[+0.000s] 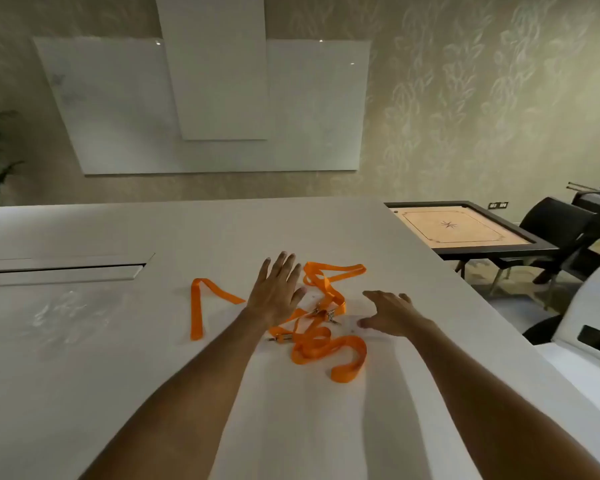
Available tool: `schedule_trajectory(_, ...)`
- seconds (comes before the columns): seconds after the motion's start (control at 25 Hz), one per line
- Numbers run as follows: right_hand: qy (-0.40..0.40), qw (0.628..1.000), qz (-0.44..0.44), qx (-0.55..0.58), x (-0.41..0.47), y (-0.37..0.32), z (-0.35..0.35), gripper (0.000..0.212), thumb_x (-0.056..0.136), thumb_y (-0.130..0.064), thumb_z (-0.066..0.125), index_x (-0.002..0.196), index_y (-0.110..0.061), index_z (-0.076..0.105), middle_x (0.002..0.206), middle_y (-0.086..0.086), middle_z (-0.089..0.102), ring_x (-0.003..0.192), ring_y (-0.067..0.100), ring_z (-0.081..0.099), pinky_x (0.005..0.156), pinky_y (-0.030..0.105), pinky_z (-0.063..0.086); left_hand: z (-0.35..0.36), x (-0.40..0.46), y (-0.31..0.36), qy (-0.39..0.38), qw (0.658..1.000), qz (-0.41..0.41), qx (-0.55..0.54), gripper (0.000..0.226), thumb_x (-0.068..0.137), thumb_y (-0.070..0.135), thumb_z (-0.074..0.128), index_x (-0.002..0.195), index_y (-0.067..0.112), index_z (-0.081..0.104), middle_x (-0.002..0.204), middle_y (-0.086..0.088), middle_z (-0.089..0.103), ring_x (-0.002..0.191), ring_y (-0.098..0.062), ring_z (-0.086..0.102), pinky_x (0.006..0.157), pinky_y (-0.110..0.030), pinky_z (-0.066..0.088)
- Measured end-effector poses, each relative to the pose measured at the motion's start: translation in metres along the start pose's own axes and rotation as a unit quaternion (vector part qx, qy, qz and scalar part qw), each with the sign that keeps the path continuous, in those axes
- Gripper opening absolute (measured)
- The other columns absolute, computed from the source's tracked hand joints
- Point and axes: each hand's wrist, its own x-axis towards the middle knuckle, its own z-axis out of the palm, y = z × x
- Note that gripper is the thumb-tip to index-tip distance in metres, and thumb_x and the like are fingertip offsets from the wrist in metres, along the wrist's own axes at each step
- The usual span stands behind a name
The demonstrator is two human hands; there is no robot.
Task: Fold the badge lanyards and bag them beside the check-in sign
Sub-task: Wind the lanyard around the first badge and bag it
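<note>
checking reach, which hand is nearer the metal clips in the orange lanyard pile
Left. The left hand hovers just left of the metal clips; the right hand is farther off to their right.

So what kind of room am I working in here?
Probably an office meeting or break room: a large white table, a glass whiteboard on the wall, and a carrom board with chairs to the right.

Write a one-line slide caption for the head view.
Both open hands, left and right, reach over tangled orange lanyards on a white table.

Orange lanyards [317,327] — white table [84,341].
</note>
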Motion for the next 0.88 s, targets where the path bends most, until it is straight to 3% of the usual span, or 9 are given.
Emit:
schedule_trajectory(0.2,-0.09,0.995,-0.042,0.003,-0.007,0.01,0.005,0.089,0.069,-0.067,0.064,0.142,-0.026,0.034,0.144,0.0,0.045,0.131,0.022,0.043,0.108,0.046,0.033,0.003,0.004,0.022,-0.041,0.999,-0.004,0.004,0.061,0.099,0.049,0.015,0.15,0.016,0.016,0.16,-0.006,0.004,0.147,-0.023,-0.008,0.117,-0.047,-0.003)
schedule_trajectory(0.48,-0.077,0.992,-0.101,-0.016,-0.008,0.017,-0.002,0.085,0.073,-0.051,0.072,0.144,-0.021,0.036,0.143,0.001,0.046,0.131,0.023,0.043,0.106,0.042,0.036,0.001,0.0,0.036,-0.049,0.998,-0.034,-0.004,0.059,0.099,0.048,0.016,0.149,0.017,0.02,0.16,-0.005,0.008,0.147,-0.022,-0.007,0.118,-0.047,-0.002)
schedule_trajectory(0.68,-0.048,0.991,-0.127,-0.011,-0.007,0.021,-0.003,0.074,0.067,-0.055,0.073,0.128,-0.019,0.054,0.126,0.002,0.061,0.115,0.024,0.056,0.095,0.04,0.046,0.0,-0.009,0.04,-0.043,0.997,-0.06,-0.007,0.059,0.099,0.048,0.015,0.148,0.017,0.022,0.159,-0.005,0.011,0.147,-0.022,-0.005,0.117,-0.047,-0.001)
schedule_trajectory(0.88,-0.005,0.99,-0.135,0.03,-0.002,0.018,-0.002,0.075,0.065,-0.059,0.071,0.126,-0.018,0.056,0.122,0.002,0.062,0.11,0.023,0.058,0.089,0.035,0.047,-0.001,-0.018,0.045,-0.03,0.995,-0.084,-0.042,0.057,0.099,0.047,0.016,0.147,0.017,0.025,0.159,-0.004,0.014,0.147,-0.02,-0.003,0.117,-0.046,-0.001)
